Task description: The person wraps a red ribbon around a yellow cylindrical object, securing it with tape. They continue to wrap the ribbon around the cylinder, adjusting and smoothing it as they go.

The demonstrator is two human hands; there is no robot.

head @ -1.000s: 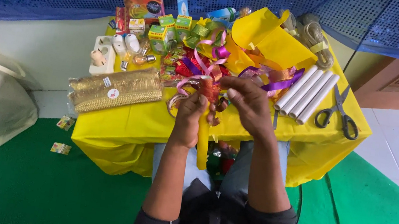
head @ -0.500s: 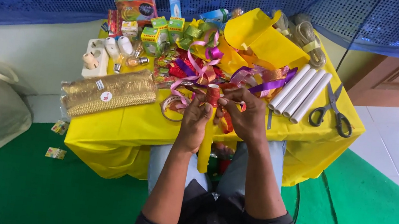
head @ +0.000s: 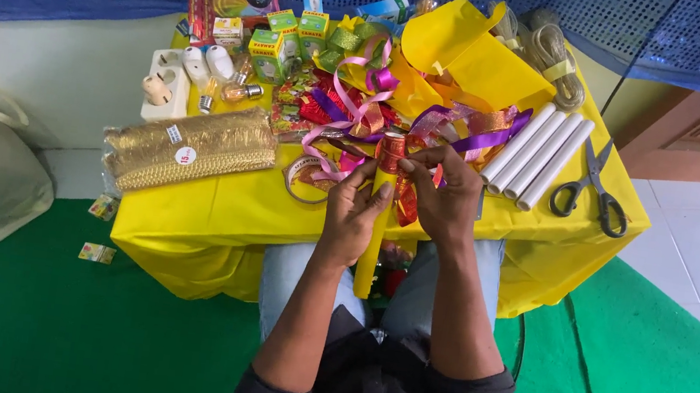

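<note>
Forearms angled inward, left hand point(head: 354, 215) grip around yellow tube point(head: 376, 227), right hand point(head: 444, 202) grip pinching red-gold ribbon point(head: 391, 151) at its top

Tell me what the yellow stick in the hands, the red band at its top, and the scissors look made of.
Yellow stick: probably paper or plastic wrap over a tube; flat matte colour. Red band: likely metallic foil ribbon; it glints with a fine pattern. Scissors: grey metal blades and dark handles, probably plastic.
</note>
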